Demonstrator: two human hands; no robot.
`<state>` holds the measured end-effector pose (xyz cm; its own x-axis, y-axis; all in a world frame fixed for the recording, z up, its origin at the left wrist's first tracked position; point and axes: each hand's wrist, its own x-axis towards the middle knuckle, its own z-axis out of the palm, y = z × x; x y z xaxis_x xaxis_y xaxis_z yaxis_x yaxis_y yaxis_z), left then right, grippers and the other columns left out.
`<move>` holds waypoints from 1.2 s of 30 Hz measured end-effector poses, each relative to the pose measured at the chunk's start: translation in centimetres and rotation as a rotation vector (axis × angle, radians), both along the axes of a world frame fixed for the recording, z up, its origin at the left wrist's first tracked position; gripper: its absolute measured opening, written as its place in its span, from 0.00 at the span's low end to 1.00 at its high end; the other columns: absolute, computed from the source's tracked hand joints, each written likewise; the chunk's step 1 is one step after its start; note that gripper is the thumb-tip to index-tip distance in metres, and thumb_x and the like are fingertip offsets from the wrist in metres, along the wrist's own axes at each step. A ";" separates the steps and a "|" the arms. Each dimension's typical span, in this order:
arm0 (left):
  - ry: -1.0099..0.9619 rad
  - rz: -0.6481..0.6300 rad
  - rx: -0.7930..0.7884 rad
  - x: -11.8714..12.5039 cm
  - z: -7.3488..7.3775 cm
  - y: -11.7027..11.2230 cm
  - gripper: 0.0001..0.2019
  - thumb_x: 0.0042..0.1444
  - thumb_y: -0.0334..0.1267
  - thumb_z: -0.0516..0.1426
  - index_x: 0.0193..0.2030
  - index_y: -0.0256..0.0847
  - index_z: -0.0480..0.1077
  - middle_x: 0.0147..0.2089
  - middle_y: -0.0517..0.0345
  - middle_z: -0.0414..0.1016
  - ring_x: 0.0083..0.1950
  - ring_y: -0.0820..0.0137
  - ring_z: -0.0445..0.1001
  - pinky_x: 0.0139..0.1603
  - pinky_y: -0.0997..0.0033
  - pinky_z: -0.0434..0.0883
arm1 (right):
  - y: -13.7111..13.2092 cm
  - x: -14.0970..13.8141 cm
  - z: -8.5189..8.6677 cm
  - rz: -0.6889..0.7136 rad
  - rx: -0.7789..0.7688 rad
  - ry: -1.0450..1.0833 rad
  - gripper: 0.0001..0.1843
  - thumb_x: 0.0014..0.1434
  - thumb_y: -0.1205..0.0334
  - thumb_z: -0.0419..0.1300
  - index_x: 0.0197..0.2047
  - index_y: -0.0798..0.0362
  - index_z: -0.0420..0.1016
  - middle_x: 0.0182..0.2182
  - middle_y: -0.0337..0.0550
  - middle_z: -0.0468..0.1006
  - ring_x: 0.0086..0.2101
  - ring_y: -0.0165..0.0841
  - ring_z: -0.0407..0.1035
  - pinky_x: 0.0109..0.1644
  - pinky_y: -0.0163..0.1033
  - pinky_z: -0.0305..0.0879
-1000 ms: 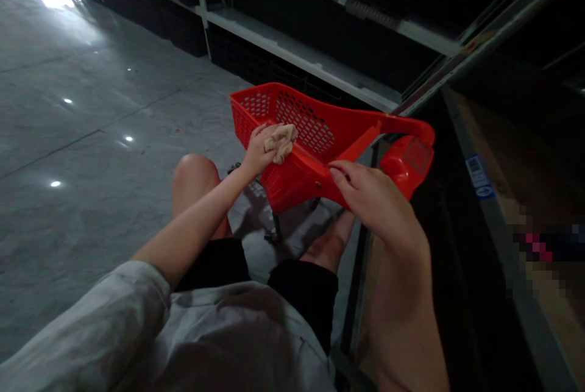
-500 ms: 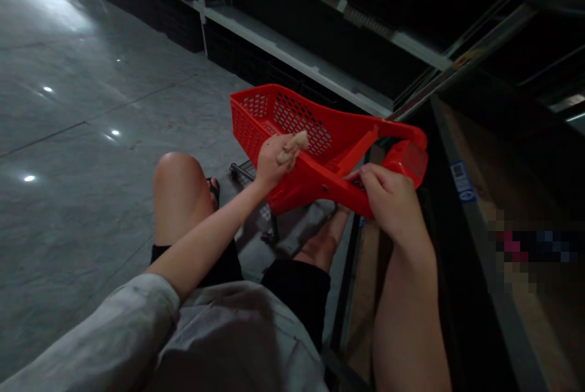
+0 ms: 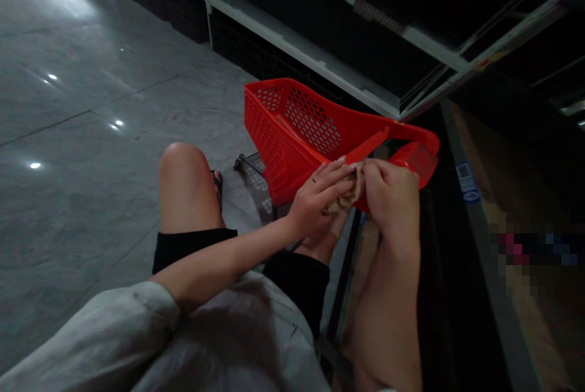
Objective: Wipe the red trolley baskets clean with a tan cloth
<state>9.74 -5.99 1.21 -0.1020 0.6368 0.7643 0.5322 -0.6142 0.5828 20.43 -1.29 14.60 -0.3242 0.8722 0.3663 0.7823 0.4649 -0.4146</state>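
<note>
A crumpled beige cloth [image 3: 345, 197] is bunched between my two hands at the near side of a red plastic shopping cart [image 3: 315, 114]. My left hand [image 3: 317, 197] lies over the cloth, fingers pressed together and bent around it. My right hand [image 3: 390, 194] is closed in a fist at the cloth's right end and seems to grip it. Its fingertips are hidden, so whether it also touches the cart's rim I cannot tell. The cart's perforated basket is tilted in view, with its handle end to the right.
Metal shelving [image 3: 292, 38] with dark crates runs behind the cart. At right a low rack beam [image 3: 473, 209] carries a blue-and-white label [image 3: 467, 181]. Grey glossy floor [image 3: 82, 197] spreads to the left. My bent knees frame the cart's near side.
My left hand has carried the cloth from the basket's near rim down and right to my right hand. The cart appears slightly farther right; the view has shifted a little.
</note>
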 end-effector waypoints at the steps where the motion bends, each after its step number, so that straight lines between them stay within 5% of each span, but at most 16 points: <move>1: 0.037 -0.020 0.005 -0.1 -1.3 -0.1 0.19 0.72 0.40 0.50 0.65 0.47 0.70 0.73 0.49 0.67 0.80 0.60 0.54 0.77 0.42 0.60 | -0.1 0.1 0.0 0.006 0.000 0.004 0.22 0.61 0.54 0.50 0.23 0.51 0.78 0.22 0.45 0.81 0.27 0.37 0.72 0.35 0.39 0.62; 6: 0.023 0.130 -0.223 -1.8 -11.0 -0.4 0.24 0.71 0.35 0.48 0.72 0.44 0.62 0.76 0.44 0.60 0.80 0.58 0.53 0.75 0.42 0.64 | -0.3 0.1 -0.2 0.011 -0.010 0.008 0.23 0.62 0.53 0.49 0.29 0.50 0.83 0.30 0.48 0.86 0.35 0.42 0.78 0.40 0.42 0.66; 8: -0.051 0.240 -0.389 -1.3 -12.7 -0.9 0.29 0.69 0.31 0.48 0.76 0.42 0.54 0.78 0.42 0.55 0.80 0.58 0.52 0.75 0.46 0.67 | -0.4 -0.1 -0.2 -0.010 -0.010 -0.006 0.24 0.62 0.51 0.49 0.29 0.50 0.83 0.30 0.49 0.86 0.36 0.43 0.79 0.41 0.44 0.66; 10: -0.113 0.307 -0.450 0.2 -11.6 -1.1 0.34 0.68 0.30 0.48 0.79 0.42 0.44 0.81 0.43 0.48 0.81 0.59 0.50 0.77 0.47 0.65 | -0.5 -0.4 -0.1 -0.026 -0.009 -0.022 0.24 0.62 0.51 0.48 0.30 0.50 0.84 0.30 0.50 0.86 0.36 0.45 0.79 0.43 0.45 0.65; 15: -0.191 0.263 -0.243 3.7 -1.9 -0.1 0.34 0.72 0.40 0.47 0.80 0.53 0.35 0.84 0.58 0.32 0.83 0.57 0.40 0.78 0.40 0.61 | -1.3 -1.1 0.3 -0.024 0.006 -0.071 0.25 0.62 0.49 0.48 0.28 0.53 0.81 0.27 0.53 0.84 0.30 0.41 0.75 0.37 0.42 0.60; 17: -0.207 0.247 -0.249 3.8 -0.2 0.5 0.31 0.74 0.41 0.42 0.81 0.53 0.37 0.84 0.61 0.32 0.83 0.57 0.40 0.77 0.41 0.61 | -1.6 -1.3 0.4 -0.009 0.000 -0.086 0.25 0.62 0.49 0.48 0.27 0.53 0.79 0.26 0.53 0.83 0.28 0.39 0.73 0.34 0.41 0.57; 18: -0.231 0.246 -0.272 3.5 -0.5 0.7 0.31 0.74 0.40 0.42 0.81 0.53 0.38 0.84 0.61 0.33 0.82 0.57 0.42 0.77 0.42 0.63 | -1.6 -1.4 0.4 -0.001 0.000 -0.090 0.25 0.62 0.50 0.48 0.27 0.53 0.80 0.26 0.53 0.83 0.28 0.39 0.73 0.34 0.41 0.57; 20: -0.304 0.261 -0.341 2.6 -3.2 1.0 0.32 0.73 0.39 0.43 0.81 0.54 0.39 0.83 0.59 0.35 0.82 0.59 0.45 0.75 0.45 0.65 | -1.6 -1.5 0.3 0.009 0.012 -0.092 0.25 0.62 0.51 0.47 0.30 0.53 0.82 0.29 0.53 0.85 0.32 0.42 0.76 0.38 0.42 0.60; 25: -0.563 0.455 -0.636 -0.9 -14.1 0.6 0.33 0.70 0.32 0.44 0.80 0.47 0.44 0.82 0.52 0.42 0.82 0.65 0.41 0.80 0.50 0.56 | -1.4 -1.6 0.1 -0.012 0.004 -0.058 0.25 0.62 0.52 0.48 0.33 0.53 0.85 0.33 0.55 0.86 0.39 0.48 0.80 0.45 0.46 0.66; 28: -0.697 0.513 -0.794 -2.2 -17.4 0.5 0.33 0.66 0.28 0.46 0.78 0.41 0.52 0.80 0.45 0.52 0.81 0.63 0.47 0.79 0.51 0.56 | -1.5 -1.6 0.2 -0.017 -0.014 -0.066 0.24 0.62 0.53 0.48 0.34 0.53 0.85 0.35 0.54 0.87 0.40 0.48 0.80 0.45 0.47 0.66; 31: -0.737 0.530 -0.798 -2.2 -16.0 1.5 0.32 0.67 0.26 0.43 0.78 0.36 0.51 0.80 0.41 0.52 0.81 0.63 0.47 0.80 0.48 0.53 | -1.8 -1.7 0.4 -0.016 0.011 -0.099 0.25 0.62 0.54 0.47 0.36 0.52 0.86 0.36 0.54 0.87 0.40 0.49 0.79 0.44 0.46 0.63; 36: -0.751 0.316 -0.309 -0.9 -6.7 3.4 0.25 0.74 0.39 0.44 0.76 0.51 0.56 0.80 0.59 0.53 0.82 0.66 0.46 0.83 0.47 0.43 | -1.8 -1.7 0.4 -0.067 0.025 -0.114 0.26 0.61 0.50 0.47 0.35 0.51 0.86 0.34 0.53 0.87 0.38 0.49 0.79 0.42 0.46 0.62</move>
<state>8.79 -2.58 -5.45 -0.7166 0.6613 0.2218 0.0591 -0.2592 0.9640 18.70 -3.07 14.97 -0.3065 0.8842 0.3525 0.8531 0.4194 -0.3104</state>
